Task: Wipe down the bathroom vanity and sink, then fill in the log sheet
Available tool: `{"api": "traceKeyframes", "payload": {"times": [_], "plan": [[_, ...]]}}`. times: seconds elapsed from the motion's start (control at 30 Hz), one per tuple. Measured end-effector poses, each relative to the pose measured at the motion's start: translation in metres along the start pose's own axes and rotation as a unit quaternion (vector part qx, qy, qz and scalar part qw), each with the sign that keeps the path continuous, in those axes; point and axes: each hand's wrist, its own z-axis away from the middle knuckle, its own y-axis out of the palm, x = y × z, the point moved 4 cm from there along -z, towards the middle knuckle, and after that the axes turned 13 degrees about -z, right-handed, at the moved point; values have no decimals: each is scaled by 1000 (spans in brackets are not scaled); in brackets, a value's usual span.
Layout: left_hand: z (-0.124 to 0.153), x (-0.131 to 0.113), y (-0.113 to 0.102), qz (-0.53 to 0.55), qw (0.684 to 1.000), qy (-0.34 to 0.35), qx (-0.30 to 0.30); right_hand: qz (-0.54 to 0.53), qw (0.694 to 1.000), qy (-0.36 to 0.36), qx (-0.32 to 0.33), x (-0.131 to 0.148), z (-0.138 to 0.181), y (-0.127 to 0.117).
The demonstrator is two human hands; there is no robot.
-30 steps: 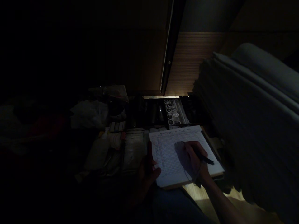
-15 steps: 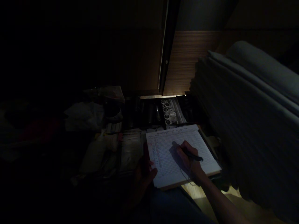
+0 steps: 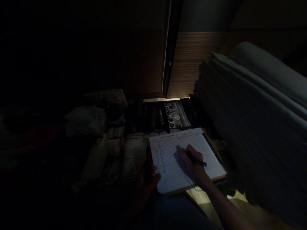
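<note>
Darkness covered most of the scene, and only the gridded notepad (image 3: 184, 156) in front of me caught the light. My right hand (image 3: 192, 161) was closed around a dark pen (image 3: 196, 160), the fingers curled tight on the barrel and the tip down on the ruled page near its middle. My left hand (image 3: 148, 179) gripped the pad's left edge, thumb lying on top of the sheet and the other fingers hidden beneath it. The pad sat tilted, its far corner pointing toward a dark tray of small round containers (image 3: 171, 115) just beyond it. To the left of the pad lay pale plastic packets (image 3: 134, 153) and a crumpled white bag (image 3: 86, 119), too dim to make out clearly. A tall stack of grey folded cloth (image 3: 251, 127) rose close on my right, and a wood-grain panel (image 3: 192, 64) stood behind the tray.
</note>
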Motion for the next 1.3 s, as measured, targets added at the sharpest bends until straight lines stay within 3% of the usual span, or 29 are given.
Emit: {"api": "traceKeyframes", "payload": {"times": [0.27, 0.53, 0.73, 0.97, 1.3], "plan": [[-2, 2, -1, -8, 1000, -14, -4, -11, 994, 3, -110, -4, 2, -37], [3, -8, -3, -25, 998, -21, -44, 5, 998, 2, -67, -10, -2, -45], [0, -4, -4, -33, 999, -35, -14, 30, 999, -12, -26, -9, -5, -40], [2, -6, -3, -50, 998, -19, -28, 19, 1000, -17, 7, -9, -6, -36], [3, -5, -3, -46, 998, -18, -36, 22, 999, -13, -23, 0, -6, -38]]}}
